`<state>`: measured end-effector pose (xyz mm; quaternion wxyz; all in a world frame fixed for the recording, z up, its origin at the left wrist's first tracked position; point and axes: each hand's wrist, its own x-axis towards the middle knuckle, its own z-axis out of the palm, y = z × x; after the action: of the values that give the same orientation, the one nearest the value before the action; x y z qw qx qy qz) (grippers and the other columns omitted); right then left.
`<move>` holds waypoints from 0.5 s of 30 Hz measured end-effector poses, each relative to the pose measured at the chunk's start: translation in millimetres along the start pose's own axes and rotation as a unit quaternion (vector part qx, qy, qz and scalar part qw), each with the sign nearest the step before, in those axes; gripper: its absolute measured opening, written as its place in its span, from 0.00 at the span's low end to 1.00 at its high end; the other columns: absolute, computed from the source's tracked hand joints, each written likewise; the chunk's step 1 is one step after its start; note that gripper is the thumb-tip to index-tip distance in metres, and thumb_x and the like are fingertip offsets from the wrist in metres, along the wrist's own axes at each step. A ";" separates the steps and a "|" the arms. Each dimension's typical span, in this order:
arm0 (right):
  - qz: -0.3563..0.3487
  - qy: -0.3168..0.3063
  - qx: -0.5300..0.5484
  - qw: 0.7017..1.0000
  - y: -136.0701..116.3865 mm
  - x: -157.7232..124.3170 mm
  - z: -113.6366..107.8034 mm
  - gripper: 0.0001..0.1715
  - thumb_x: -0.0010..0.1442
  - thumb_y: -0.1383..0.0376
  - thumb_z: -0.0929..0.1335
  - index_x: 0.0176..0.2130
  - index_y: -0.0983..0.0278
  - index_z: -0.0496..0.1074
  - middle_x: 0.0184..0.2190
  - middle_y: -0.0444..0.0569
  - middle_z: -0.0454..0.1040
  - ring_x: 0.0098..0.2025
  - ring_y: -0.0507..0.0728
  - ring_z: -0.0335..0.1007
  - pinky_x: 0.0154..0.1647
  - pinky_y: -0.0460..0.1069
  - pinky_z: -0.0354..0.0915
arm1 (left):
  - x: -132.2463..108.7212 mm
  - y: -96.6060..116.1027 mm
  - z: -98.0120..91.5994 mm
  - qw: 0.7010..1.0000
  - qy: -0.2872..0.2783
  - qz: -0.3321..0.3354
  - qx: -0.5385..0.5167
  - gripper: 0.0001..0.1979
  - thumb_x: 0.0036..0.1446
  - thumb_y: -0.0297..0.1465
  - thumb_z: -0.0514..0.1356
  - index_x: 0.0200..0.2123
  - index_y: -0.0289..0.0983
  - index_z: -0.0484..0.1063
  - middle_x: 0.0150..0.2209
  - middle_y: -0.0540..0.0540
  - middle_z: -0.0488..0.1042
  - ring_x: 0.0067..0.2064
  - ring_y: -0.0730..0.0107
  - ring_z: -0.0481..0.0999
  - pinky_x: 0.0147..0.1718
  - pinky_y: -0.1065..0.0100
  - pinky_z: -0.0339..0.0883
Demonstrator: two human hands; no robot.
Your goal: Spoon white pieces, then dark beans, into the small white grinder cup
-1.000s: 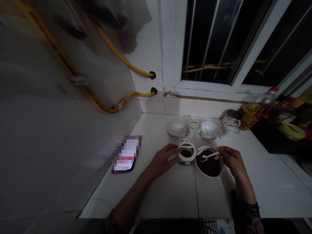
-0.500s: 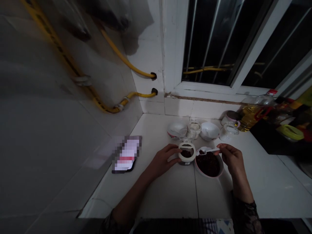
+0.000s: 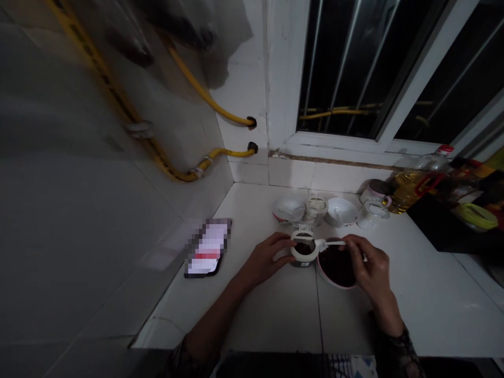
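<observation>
Right hand (image 3: 368,268): shifted leftward, from the far right rim of the pink-rimmed round bowl of dark paste (image 3: 336,266) to a position over its right half, now covering part of it.

Small white plastic spoon (image 3: 328,243), pinched in the right hand's fingers: raised out of the bowl's contents and carried left; its scoop end now sits at the rim of the small round white-rimmed jar (image 3: 303,249), opposite the left hand (image 3: 265,258).

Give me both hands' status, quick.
Left hand: closed around the small white jar, steadying it.
Right hand: pinching a white spoon, its tip at the jar rim, above the bowl.
</observation>
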<state>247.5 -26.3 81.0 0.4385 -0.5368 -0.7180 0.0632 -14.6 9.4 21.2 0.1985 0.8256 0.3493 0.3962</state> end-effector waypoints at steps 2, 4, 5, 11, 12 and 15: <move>0.042 0.041 -0.011 0.998 7.1 0.6 -15.1 0.14 0.65 0.57 0.62 0.38 0.61 0.74 0.25 0.48 0.78 0.26 0.57 0.75 0.33 0.49 0.68 | 0.1 0.4 -0.3 1.000 0.001 0.003 -0.002 0.13 0.63 0.37 0.59 0.50 0.43 0.71 0.49 0.43 0.72 0.49 0.65 0.76 0.47 0.61 0.74; 0.070 0.004 -0.034 0.997 14.0 1.6 -26.9 0.15 0.64 0.56 0.62 0.37 0.60 0.74 0.24 0.47 0.77 0.24 0.56 0.72 0.30 0.49 0.65 | 0.1 0.5 0.0 1.000 0.007 0.007 -0.003 0.13 0.63 0.36 0.59 0.50 0.42 0.71 0.48 0.43 0.72 0.49 0.65 0.76 0.47 0.61 0.74; 0.078 -0.032 -0.048 0.995 16.8 2.1 -30.2 0.16 0.64 0.55 0.61 0.36 0.60 0.73 0.23 0.47 0.77 0.23 0.56 0.72 0.30 0.49 0.64 | 0.0 0.5 0.2 1.000 0.009 0.009 -0.002 0.12 0.63 0.36 0.59 0.50 0.42 0.71 0.49 0.43 0.72 0.49 0.65 0.76 0.47 0.61 0.74; 0.138 -0.194 -0.020 0.971 21.2 1.3 -13.5 0.20 0.62 0.52 0.60 0.28 0.59 0.72 0.19 0.46 0.75 0.22 0.57 0.69 0.27 0.49 0.60 | -0.5 0.2 1.3 1.000 0.011 0.007 -0.002 0.12 0.63 0.36 0.60 0.49 0.42 0.71 0.48 0.43 0.72 0.49 0.65 0.77 0.47 0.62 0.74; 0.155 -0.197 0.004 0.968 21.2 1.0 -9.4 0.21 0.61 0.51 0.61 0.27 0.59 0.72 0.19 0.46 0.75 0.22 0.56 0.69 0.26 0.48 0.60 | -0.5 0.0 1.3 1.000 0.010 0.006 -0.005 0.12 0.63 0.36 0.60 0.49 0.42 0.71 0.48 0.43 0.72 0.49 0.65 0.77 0.47 0.62 0.74; 0.209 -0.163 0.068 0.962 22.8 1.6 -4.1 0.22 0.59 0.49 0.63 0.26 0.61 0.73 0.18 0.47 0.76 0.22 0.55 0.67 0.25 0.48 0.59 | -0.6 -0.9 1.2 1.000 0.007 0.002 -0.009 0.12 0.63 0.36 0.60 0.49 0.42 0.71 0.49 0.43 0.72 0.49 0.65 0.76 0.47 0.62 0.74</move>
<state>266.6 -17.1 71.6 0.3281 -0.6261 -0.6457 0.2889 -14.2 9.6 19.6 0.2027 0.8218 0.3452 0.4054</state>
